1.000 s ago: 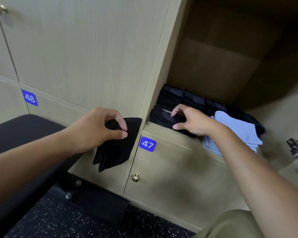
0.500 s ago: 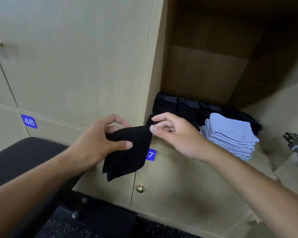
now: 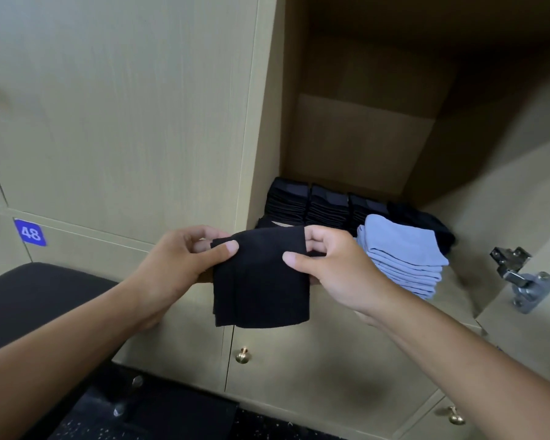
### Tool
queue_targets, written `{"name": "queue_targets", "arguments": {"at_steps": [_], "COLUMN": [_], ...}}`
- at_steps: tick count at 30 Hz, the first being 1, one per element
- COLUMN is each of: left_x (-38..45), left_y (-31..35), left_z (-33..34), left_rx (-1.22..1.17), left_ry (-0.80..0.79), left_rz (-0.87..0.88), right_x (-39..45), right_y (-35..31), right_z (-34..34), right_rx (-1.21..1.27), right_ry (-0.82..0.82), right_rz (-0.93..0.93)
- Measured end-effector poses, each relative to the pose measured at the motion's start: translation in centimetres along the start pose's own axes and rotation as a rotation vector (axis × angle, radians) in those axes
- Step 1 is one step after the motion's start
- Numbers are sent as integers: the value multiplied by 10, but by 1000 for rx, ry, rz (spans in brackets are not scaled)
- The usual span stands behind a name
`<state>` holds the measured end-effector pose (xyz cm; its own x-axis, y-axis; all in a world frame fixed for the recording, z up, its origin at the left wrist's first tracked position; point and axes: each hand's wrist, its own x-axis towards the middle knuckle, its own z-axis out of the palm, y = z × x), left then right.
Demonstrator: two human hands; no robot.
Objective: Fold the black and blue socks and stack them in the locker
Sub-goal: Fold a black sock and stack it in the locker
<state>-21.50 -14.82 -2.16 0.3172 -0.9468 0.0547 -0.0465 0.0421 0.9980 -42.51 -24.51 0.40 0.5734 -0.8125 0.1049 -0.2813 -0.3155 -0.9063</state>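
Both hands pinch the black sock [image 3: 261, 277] by its top corners, left hand [image 3: 175, 262], right hand [image 3: 334, 268]; it hangs flat, likely for folding; blue pile [image 3: 400, 249] waits in the locker [image 3: 362, 138].

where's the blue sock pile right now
In the head view the blue sock pile sits at the right front of the open locker, before the black sock stacks, beside the right hand.

There is just one camera, worn on the person's head. It looks forward and down, close to the left hand [image 3: 172, 265] and right hand [image 3: 337, 268], which sit in the middle. The open locker [image 3: 362, 138] is far and right. The floor [image 3: 267, 427] is near, at the bottom.
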Motion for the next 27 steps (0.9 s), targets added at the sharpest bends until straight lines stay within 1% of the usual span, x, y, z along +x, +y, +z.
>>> {"name": "queue_targets", "arguments": {"at_steps": [2, 4, 6, 9, 14, 18, 21, 24, 27], "left_x": [1, 4, 6, 6, 10, 12, 9, 7, 4], "left_y": [-1, -2, -3, 0, 3, 5, 11, 15, 18], "left_z": [2, 6, 10, 22, 42, 54, 62, 71, 80], "left_rx": [85, 201, 269, 264, 132, 46, 49, 160, 229], "left_ry": [14, 84, 133, 124, 82, 10, -114, -222, -340], "left_rz": [24, 54, 72, 74, 34, -7, -25, -1, 1], "right_x": [-1, -3, -5, -7, -7, -7, -9, -11, -14], "right_y": [1, 3, 4, 6, 8, 10, 6, 3, -3], "right_z": [-4, -6, -8, -14, -23, -33, -47, -59, -69], "right_rx": [26, 30, 25, 28, 8, 26, 85, 72, 8], "right_ry": [12, 20, 31, 70, 200, 288, 323, 294, 187], "right_rz": [22, 39, 42, 30, 19, 51, 59, 38, -25]}}
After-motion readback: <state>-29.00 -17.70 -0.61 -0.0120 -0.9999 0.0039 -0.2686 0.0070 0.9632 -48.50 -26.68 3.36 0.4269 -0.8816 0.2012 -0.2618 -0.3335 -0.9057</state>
